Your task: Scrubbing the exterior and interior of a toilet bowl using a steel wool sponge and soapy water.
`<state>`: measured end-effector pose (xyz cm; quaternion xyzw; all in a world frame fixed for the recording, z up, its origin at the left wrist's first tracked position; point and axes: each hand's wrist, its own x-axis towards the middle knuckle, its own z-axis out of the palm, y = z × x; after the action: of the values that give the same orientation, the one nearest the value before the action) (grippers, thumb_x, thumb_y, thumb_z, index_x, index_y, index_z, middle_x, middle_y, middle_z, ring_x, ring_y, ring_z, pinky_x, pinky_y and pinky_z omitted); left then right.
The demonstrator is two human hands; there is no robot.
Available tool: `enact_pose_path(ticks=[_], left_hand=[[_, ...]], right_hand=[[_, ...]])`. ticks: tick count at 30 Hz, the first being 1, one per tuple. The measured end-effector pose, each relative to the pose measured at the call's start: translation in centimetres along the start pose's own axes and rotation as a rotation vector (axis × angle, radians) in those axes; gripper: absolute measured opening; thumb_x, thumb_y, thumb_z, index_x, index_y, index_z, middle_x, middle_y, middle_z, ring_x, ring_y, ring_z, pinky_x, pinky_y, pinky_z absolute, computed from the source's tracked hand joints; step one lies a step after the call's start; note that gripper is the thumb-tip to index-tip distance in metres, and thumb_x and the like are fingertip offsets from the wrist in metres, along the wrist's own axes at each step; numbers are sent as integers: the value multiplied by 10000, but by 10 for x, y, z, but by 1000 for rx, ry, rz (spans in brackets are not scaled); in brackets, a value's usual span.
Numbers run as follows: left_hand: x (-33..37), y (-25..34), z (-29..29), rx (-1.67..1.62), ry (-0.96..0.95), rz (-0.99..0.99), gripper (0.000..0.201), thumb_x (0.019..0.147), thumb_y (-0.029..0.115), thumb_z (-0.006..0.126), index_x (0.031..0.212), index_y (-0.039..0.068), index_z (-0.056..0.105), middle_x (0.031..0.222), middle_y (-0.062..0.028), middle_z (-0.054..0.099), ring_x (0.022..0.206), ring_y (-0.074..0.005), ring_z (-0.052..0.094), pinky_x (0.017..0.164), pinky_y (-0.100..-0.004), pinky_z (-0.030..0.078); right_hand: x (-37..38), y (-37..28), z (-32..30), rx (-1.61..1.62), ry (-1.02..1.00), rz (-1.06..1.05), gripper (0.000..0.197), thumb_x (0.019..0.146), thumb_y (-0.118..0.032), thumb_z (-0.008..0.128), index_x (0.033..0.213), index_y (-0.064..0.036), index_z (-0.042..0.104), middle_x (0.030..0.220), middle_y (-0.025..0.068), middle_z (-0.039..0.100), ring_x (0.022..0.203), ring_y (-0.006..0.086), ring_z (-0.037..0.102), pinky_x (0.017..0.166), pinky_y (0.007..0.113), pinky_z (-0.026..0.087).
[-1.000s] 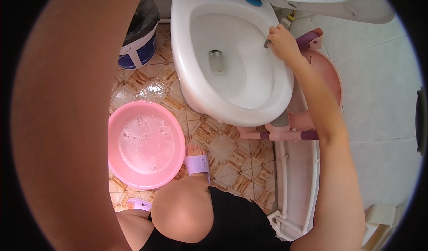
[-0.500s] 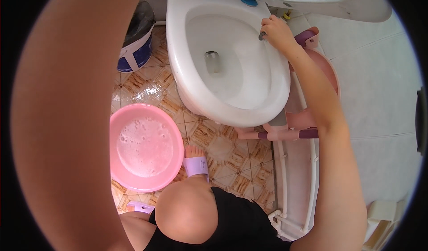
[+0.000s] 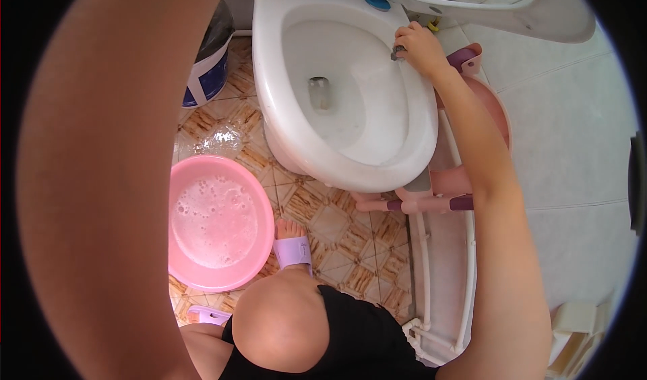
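My right hand (image 3: 419,48) rests at the far right of the white toilet bowl's rim (image 3: 389,176), its fingers curled round a small dark grey bunched thing (image 3: 398,53). It looks like a scrubber or cloth, though most of it is hidden by the fingers. The grey thing touches the inner edge of the rim. My left forearm (image 3: 108,178) stretches up along the left side, and its hand is beyond the top of the picture. Water stands in the drain (image 3: 319,93) of the bowl.
A pink basin (image 3: 266,245) of sudsy water stands on the tiled floor beside my slippered foot (image 3: 292,242). A lined bin (image 3: 209,76) is left of the toilet. The raised seat (image 3: 566,16) leans back; a pink plastic frame (image 3: 438,201) and white pipes (image 3: 470,279) line the right.
My right hand stays at nearly the same spot on the rim, the grey thing still in it. The view has shifted slightly, and the basin appears a little further left.
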<state>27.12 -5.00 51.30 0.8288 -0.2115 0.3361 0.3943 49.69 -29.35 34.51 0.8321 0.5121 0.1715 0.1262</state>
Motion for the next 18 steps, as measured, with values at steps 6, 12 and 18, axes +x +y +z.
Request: enact_pose_path(ticks=[6, 12, 18], left_hand=[[-1, 2, -3, 19, 4, -6, 608, 844, 622, 569, 936, 35, 701, 768, -88, 668, 689, -205, 616, 716, -323, 481], [-2, 3, -6, 23, 4, -6, 609, 844, 622, 570, 940, 34, 699, 770, -88, 668, 692, -205, 617, 719, -322, 480], [-4, 0, 4, -6, 12, 13, 611, 844, 622, 570, 944, 33, 698, 772, -88, 668, 695, -204, 618, 721, -322, 480]], right_hand=[[-49, -56, -30, -7, -231, 102, 115, 699, -139, 733, 793, -75, 718, 919, 40, 635, 945, 261, 546, 845, 367, 464], [-83, -120, -65, 330, -487, 360, 187, 653, -159, 780, 794, -54, 718, 923, 94, 623, 898, 309, 586, 819, 402, 484], [-14, -20, -6, -55, -132, 93, 147, 680, -130, 757, 799, -57, 709, 937, 94, 620, 990, 286, 566, 823, 381, 506]])
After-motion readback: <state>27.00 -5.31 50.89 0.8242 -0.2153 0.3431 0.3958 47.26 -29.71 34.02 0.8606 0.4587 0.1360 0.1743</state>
